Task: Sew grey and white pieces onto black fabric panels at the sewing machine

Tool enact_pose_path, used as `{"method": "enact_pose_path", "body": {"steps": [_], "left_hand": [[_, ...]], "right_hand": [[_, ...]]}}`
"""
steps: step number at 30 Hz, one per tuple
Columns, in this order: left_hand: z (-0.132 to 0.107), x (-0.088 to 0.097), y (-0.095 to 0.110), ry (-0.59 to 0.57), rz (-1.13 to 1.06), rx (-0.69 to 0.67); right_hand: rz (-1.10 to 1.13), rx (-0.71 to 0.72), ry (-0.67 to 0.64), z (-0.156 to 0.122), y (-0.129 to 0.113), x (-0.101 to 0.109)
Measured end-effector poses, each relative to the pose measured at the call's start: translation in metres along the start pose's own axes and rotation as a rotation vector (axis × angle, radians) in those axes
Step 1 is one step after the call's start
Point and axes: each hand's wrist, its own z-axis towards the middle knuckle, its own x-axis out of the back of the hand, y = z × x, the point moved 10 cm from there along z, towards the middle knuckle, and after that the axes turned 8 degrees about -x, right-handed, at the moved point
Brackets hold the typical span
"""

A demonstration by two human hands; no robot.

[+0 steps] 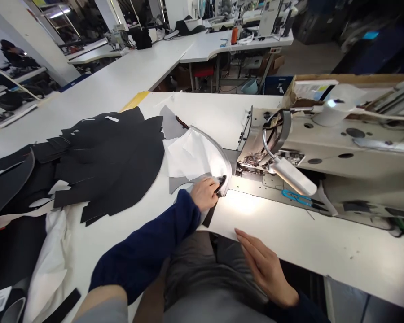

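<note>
My left hand (205, 194) lies on the table with its fingers curled over the lower corner of a grey and white curved fabric panel (188, 154). At its fingertips is a small black piece (221, 183), partly hidden, and a dark strip (208, 217) shows below the hand. The panel's rounded edge carries a grey border and lies close to the sewing machine (256, 163). My right hand (264, 264) hovers by the front table edge, fingers stretched out together, holding nothing. Blue-handled snips (296, 197) rest at the machine's base.
Dark cut fabric pieces (114, 157) are spread in a pile to the left. A white lamp (294, 175) sticks out from the machine. Behind it stands a cardboard box (294, 89) with a cone of white thread (338, 105). A person (11, 51) sits far left.
</note>
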Motion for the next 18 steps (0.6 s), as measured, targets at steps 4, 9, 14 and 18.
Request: {"method": "enact_pose_path", "body": {"steps": [4,9,14,18], "left_hand": [[-0.044,0.009,0.008,-0.166,-0.156,0.085],[-0.038,-0.006,0.014,-0.227,-0.009,0.213],[-0.056,0.009,-0.007,0.093,-0.556,0.259],[-0.130,0.044,-0.070,0.606,-1.001,0.620]], "right_hand": [[0.199,-0.166,-0.101,-0.030,0.008,-0.025],[0.197,-0.263,-0.183,-0.017,0.012,-0.059],[0.232,-0.193,-0.231,-0.007,-0.003,-0.065],[0.272,-0.202,-0.285,-0.011,0.004,-0.069]]}}
